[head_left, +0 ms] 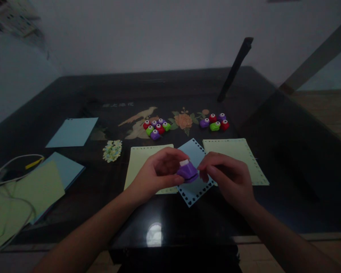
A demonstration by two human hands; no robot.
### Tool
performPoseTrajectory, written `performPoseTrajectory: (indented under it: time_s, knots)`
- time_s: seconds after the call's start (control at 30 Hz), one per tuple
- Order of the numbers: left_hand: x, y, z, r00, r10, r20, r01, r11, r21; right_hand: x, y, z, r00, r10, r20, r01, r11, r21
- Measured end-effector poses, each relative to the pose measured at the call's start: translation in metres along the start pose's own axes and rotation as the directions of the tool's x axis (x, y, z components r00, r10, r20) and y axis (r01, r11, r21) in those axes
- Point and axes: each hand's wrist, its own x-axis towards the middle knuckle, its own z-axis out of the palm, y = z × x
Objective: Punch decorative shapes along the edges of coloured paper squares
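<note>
I see the black tabletop [204, 223] as hard, smooth and highly glossy, throwing back a bright window-like reflection in front of the blue punched sheet [191, 191]. That sheet looks like smooth, matt paper, and I read the same dull paper finish in the pale green sheets to its left [142, 163] and right [240, 149]. Above it, the purple craft punch [189, 172] looks like smooth plastic with a slight sheen. Beyond the sheet, the left punch cluster [159, 129] and right punch cluster [215, 126] show shinier plastic to me; farther back, the wall [159, 38] appears smooth and matt.
</note>
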Motion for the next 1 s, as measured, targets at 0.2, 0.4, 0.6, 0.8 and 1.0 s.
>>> performPoseTrajectory:
  time_s: [0.2, 0.4, 0.6, 0.8, 1.0]
  knots:
    - [-0.002, 0.007, 0.004, 1.000, -0.013, 0.023, 0.014, 0.999, -0.052, 0.005, 0.000, 0.000, 0.999, 0.032, -0.027, -0.036, 0.986, -0.165]
    - [-0.002, 0.010, 0.003, 1.000, 0.000, 0.023, 0.001, 0.999, -0.048, 0.013, 0.014, -0.001, 0.986, 0.165, 0.015, -0.143, 0.893, -0.427]
    - [-0.001, 0.011, 0.001, 1.000, 0.007, 0.015, -0.006, 0.999, -0.036, 0.010, 0.022, 0.001, 0.959, 0.246, 0.137, -0.154, 0.865, -0.477]
    - [-0.001, 0.009, 0.002, 1.000, -0.019, -0.007, 0.019, 0.999, -0.027, 0.009, 0.029, 0.001, 0.938, 0.293, 0.182, -0.152, 0.825, -0.544]
    - [0.001, 0.006, 0.002, 0.999, -0.047, -0.023, 0.047, 0.999, -0.024, 0.007, 0.035, 0.001, 0.940, 0.289, 0.182, -0.133, 0.802, -0.583]
